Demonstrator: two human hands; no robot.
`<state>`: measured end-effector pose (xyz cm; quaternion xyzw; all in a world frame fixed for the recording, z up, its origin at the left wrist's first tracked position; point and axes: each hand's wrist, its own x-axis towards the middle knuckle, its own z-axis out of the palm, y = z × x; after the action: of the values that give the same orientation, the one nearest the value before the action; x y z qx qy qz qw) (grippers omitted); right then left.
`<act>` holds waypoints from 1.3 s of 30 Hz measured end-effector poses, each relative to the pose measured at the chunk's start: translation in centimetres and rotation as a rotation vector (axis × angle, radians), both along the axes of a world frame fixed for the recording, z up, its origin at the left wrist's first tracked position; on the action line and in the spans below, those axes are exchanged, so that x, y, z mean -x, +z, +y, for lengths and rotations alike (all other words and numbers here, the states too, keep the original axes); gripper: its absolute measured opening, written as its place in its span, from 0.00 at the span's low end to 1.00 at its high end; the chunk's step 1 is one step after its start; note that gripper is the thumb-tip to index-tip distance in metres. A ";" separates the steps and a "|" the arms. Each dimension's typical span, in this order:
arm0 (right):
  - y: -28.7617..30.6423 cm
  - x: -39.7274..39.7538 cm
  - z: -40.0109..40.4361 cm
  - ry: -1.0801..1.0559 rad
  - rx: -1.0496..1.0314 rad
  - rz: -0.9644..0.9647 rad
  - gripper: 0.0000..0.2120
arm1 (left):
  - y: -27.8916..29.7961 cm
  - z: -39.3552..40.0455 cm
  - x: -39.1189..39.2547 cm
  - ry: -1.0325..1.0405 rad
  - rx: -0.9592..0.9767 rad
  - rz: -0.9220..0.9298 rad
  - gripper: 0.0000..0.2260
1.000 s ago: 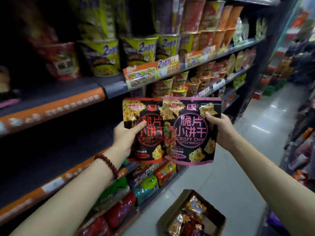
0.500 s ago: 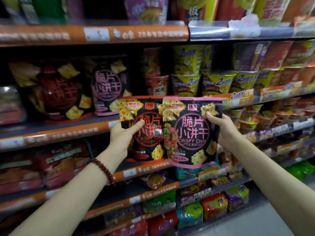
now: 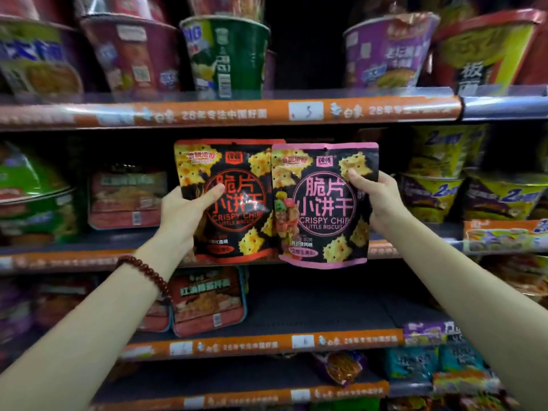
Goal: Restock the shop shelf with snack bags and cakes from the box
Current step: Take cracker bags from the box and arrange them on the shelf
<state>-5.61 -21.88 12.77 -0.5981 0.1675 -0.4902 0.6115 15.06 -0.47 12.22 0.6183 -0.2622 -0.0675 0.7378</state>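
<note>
Bags raised; red bag [image 3: 231, 200] left grip [image 3: 181, 212], pink bag [image 3: 323, 206] right grip [image 3: 382, 200]

Open gap on middle shelf [image 3: 89, 256] behind the two held snack bags [image 3: 275, 203], dark and unfilled. Flanked left by flat red trays [image 3: 127, 198], right by stacked yellow noodle cups [image 3: 430, 197]. Bare stretch on shelf below [image 3: 311, 339], right of red boxed trays [image 3: 209, 301]. Gap between green cup [image 3: 225, 54] and purple cup [image 3: 388, 51] on top shelf.
</note>
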 end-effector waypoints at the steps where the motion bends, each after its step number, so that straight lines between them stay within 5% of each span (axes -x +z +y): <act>1: 0.4 -1.0 -0.1 -0.001 0.006 -0.013 0.02 | 0.5 -0.1 -0.7 0.008 0.005 -0.004 0.20; 17: 0.8 -7.1 -2.5 -0.001 0.065 -0.045 0.02 | -0.3 -0.8 -8.1 0.103 -0.015 -0.145 0.15; 29: -2.5 -5.2 -3.0 0.187 0.128 0.082 0.35 | -3.9 0.0 -7.9 -0.148 -0.254 -0.331 0.35; 39: -4.0 -3.9 -3.3 0.215 0.209 0.263 0.18 | -3.8 -0.2 -9.0 -0.169 -0.391 -0.360 0.28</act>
<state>-1.72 -25.13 8.73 -0.7316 0.1296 -0.3545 0.5677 24.10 -0.68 8.47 0.7269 -0.4218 -0.0674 0.5378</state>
